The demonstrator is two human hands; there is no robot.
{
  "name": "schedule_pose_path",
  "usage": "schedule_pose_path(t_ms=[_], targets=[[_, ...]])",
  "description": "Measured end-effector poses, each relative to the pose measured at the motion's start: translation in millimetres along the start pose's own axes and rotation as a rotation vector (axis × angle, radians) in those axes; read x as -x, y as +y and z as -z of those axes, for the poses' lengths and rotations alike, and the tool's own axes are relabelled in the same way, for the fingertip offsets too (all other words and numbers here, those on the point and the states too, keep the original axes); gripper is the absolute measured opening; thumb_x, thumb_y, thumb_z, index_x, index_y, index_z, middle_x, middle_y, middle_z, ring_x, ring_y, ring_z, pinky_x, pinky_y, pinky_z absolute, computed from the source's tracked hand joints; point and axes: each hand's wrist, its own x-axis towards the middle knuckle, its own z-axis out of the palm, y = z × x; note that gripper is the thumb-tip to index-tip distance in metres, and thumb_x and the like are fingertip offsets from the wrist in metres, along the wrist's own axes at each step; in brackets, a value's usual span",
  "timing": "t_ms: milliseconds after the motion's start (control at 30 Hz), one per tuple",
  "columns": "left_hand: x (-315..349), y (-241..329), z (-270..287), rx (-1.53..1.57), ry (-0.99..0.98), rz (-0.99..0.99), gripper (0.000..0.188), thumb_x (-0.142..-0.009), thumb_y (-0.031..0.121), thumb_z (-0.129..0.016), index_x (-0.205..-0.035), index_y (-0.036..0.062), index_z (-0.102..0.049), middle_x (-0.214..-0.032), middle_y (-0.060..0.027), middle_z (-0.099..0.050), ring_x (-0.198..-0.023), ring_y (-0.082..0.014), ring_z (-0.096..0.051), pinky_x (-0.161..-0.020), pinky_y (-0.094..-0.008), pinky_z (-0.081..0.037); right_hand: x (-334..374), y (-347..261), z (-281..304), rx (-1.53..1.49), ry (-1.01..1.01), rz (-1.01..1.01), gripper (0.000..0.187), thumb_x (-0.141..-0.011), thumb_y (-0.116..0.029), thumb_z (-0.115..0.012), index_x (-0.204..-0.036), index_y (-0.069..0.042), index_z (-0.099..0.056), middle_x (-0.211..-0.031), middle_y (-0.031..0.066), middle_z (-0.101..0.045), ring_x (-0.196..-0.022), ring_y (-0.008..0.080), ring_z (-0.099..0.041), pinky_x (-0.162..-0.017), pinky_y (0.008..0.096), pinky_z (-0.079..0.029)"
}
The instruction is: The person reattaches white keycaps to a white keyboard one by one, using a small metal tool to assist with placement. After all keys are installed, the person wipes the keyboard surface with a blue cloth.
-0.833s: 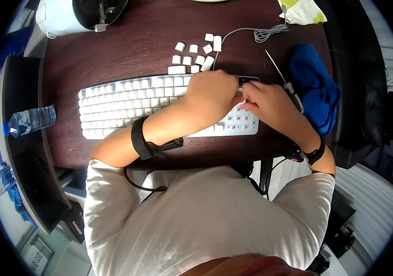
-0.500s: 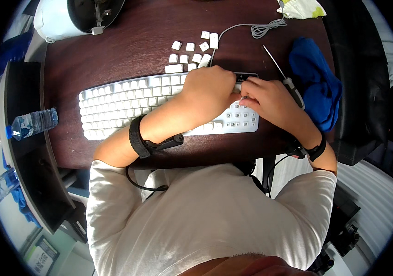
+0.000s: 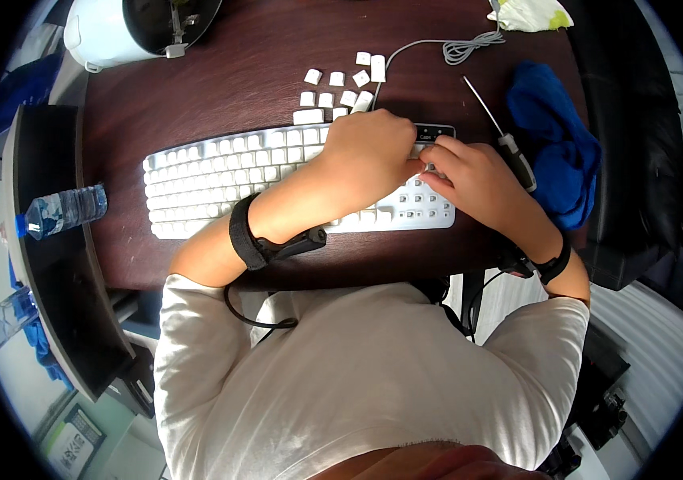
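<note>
A white keyboard (image 3: 221,176) lies on the dark wooden table, its right-hand block bare of keycaps so that the switches (image 3: 417,198) show. Over the upper part of that block, my left hand (image 3: 372,148) is closed, fingers curled under. My right hand (image 3: 465,172) comes in from the right, thumb and fingers pinched, almost touching the left thumb. Whatever sits between the fingertips is too small and covered to make out. Beyond the keyboard, several loose white keycaps (image 3: 337,79) are scattered, a wide one (image 3: 308,117) among them.
To the right lie a screwdriver (image 3: 509,144) and a crumpled blue cloth (image 3: 553,152). A coiled grey cable (image 3: 469,50) runs behind the keyboard. A white-green cloth (image 3: 532,14), a white round appliance (image 3: 95,36) and a water bottle (image 3: 68,211) stand or lie around the edges.
The whole view has shifted slightly. Both hands stay at the same spot over the bare switches, with only a small shift of the right fingers.
</note>
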Motion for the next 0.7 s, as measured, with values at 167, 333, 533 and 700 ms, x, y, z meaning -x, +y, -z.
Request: schedule_pose_path(t_ms=[167, 333, 533, 700], targets=[[-2, 5, 5, -0.018, -0.053, 0.046, 0.027, -0.084, 0.031, -0.072, -0.078, 0.0049, -0.074, -0.076, -0.0131, -0.071, -0.077, -0.0323, -0.071, -0.066, -0.0420, -0.056, -7, -8, 6, 0.173, -0.037, 0.065, 0.017, -0.083, -0.012, -0.072, -0.094, -0.002, -0.063, -0.088, 0.0105, -0.063, -0.069, 0.0263, -0.068, -0.061, 0.0357, -0.056], [-3, 6, 0, -0.072, -0.055, 0.047, 0.020, -0.085, 0.026, -0.071, -0.081, 0.0069, -0.075, -0.078, -0.0122, -0.072, -0.079, -0.0302, -0.072, -0.066, -0.0399, -0.056, -11, -10, 2, 0.317, -0.100, 0.106, 0.015, -0.080, -0.007, -0.070, -0.091, -0.001, -0.063, -0.087, 0.0117, -0.062, -0.069, 0.0251, -0.068, -0.060, 0.0339, -0.056], [-2, 1, -10, -0.098, 0.007, 0.034, 0.021, -0.082, 0.027, -0.071, -0.080, 0.0055, -0.070, -0.078, -0.0120, -0.070, -0.078, -0.0329, -0.069, -0.066, -0.0435, -0.054, -10, -11, 1, 0.324, -0.110, 0.116, 0.012, -0.081, -0.005, -0.067, -0.091, -0.001, -0.061, -0.087, 0.0119, -0.063, -0.069, 0.0247, -0.068, -0.061, 0.0336, -0.057], [-2, -1, -11, -0.092, -0.005, 0.015, 0.023, -0.081, 0.029, -0.072, -0.080, 0.0060, -0.070, -0.076, -0.0119, -0.069, -0.075, -0.0331, -0.069, -0.064, -0.0431, -0.054, -2, 0, -8, 0.085, -0.011, 0.019, 0.015, -0.086, -0.017, -0.071, -0.089, -0.005, -0.062, -0.082, 0.0101, -0.060, -0.067, 0.0304, -0.063, -0.062, 0.0389, -0.052]])
